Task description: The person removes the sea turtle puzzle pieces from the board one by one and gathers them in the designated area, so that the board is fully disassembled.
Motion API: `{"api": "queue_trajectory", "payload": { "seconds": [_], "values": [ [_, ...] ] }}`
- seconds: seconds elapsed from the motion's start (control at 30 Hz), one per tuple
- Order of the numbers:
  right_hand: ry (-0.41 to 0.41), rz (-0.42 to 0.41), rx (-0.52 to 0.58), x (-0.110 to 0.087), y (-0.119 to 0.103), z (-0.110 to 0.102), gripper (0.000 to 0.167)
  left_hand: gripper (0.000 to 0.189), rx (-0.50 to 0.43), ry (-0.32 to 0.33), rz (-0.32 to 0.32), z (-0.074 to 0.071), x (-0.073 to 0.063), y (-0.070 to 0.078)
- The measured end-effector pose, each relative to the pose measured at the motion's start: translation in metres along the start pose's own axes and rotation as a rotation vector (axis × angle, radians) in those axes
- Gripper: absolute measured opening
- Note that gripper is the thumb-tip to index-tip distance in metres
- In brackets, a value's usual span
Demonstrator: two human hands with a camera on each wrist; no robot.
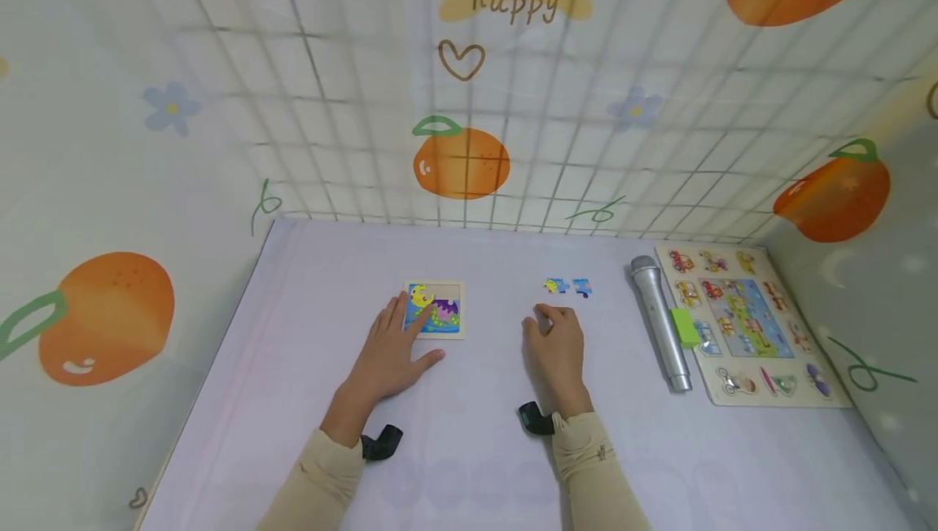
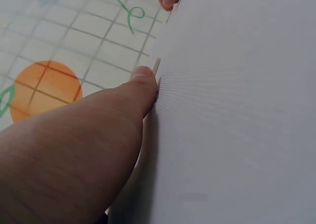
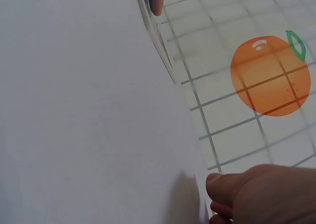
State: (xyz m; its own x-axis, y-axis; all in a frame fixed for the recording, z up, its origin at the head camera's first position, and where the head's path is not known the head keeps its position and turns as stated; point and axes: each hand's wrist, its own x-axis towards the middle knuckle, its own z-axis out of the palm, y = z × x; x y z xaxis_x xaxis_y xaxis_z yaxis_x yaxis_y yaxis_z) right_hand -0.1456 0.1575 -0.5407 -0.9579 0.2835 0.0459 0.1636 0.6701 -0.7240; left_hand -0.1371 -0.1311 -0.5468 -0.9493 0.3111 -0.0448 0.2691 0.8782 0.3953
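Observation:
A small framed jigsaw puzzle (image 1: 434, 335) with a yellow and purple cartoon creature lies on the table, bare wood showing at its upper right. My left hand (image 1: 388, 356) rests with spread, fairly straight fingers over its left side, a fingertip on the picture; the thumb points right, below the frame. Two loose blue puzzle pieces (image 1: 582, 287) lie to the right, the left one partly yellow. Just nearer than these, my right hand (image 1: 559, 348) is low over the table, its fingers loosely bent, with nothing visible between thumb and forefinger. In the right wrist view, the right hand's thumb (image 3: 224, 187) is partly cut off.
At the right lies a silver microphone (image 1: 663, 327), beside a lime-green block (image 1: 685, 328). A larger wooden puzzle board (image 1: 806, 388) with pictured pieces is further right. Behind the table rises a wire grid (image 1: 352, 164) under a sheet printed with oranges.

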Motion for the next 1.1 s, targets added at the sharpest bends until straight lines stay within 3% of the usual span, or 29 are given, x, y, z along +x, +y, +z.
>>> {"api": "queue_trajectory", "payload": {
  "seconds": [0.37,0.6,0.9,1.1],
  "values": [
    [0.016,-0.013,-0.009,0.001,0.0,-0.004,0.036,0.077,0.075,0.023,0.062,0.013,-0.009,0.019],
    [-0.045,-0.073,0.011,0.007,-0.009,0.001,0.036,0.077,0.108,0.028,0.119,0.016,-0.008,0.033],
    [-0.195,-0.109,0.007,0.024,-0.044,0.019,0.027,0.077,0.143,0.026,0.126,0.017,-0.007,0.036],
    [-0.384,-0.15,-0.011,0.039,-0.075,0.031,0.026,0.078,0.171,0.026,0.146,0.017,-0.005,0.034]
  ]
}}
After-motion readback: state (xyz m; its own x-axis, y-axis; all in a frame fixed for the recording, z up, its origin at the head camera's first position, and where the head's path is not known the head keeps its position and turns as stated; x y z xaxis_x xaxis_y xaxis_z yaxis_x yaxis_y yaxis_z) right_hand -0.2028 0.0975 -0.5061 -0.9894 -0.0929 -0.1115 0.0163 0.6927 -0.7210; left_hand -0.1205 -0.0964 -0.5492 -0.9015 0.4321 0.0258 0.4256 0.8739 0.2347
